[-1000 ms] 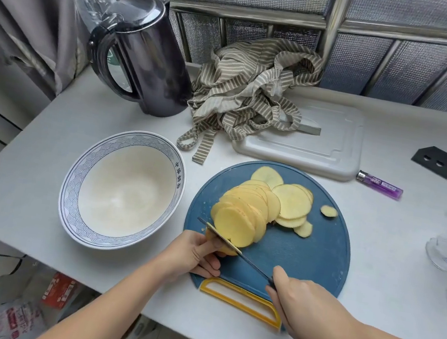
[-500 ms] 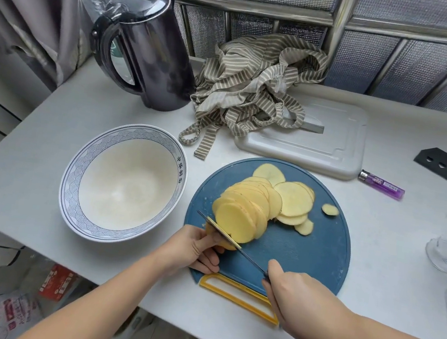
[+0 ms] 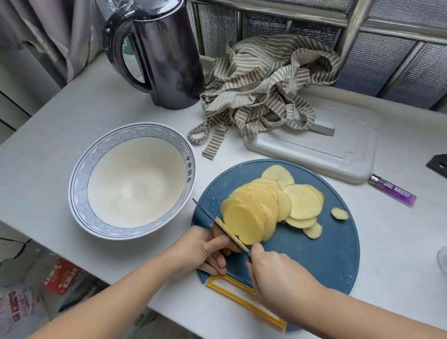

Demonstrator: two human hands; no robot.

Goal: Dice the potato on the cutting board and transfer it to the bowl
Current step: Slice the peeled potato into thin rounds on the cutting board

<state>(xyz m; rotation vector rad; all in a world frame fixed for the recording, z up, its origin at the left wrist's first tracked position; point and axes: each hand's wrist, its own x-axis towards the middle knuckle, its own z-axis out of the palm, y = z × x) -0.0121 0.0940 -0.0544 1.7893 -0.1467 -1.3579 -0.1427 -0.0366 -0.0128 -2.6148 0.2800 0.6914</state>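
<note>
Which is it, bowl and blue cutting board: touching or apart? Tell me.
Apart. Head view shows a strip of table between bowl rim and cutting board edge.

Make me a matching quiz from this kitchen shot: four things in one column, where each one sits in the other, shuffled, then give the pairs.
Things
1. kettle
2. purple lighter
3. bowl
4. knife

Places
A. gripped by the right hand, blade in the potato
B. left of the blue cutting board, nothing in it
C. right of the white board
D. back left, beside the striped cloth

Pairs: 1-D, 2-C, 3-B, 4-A
</note>
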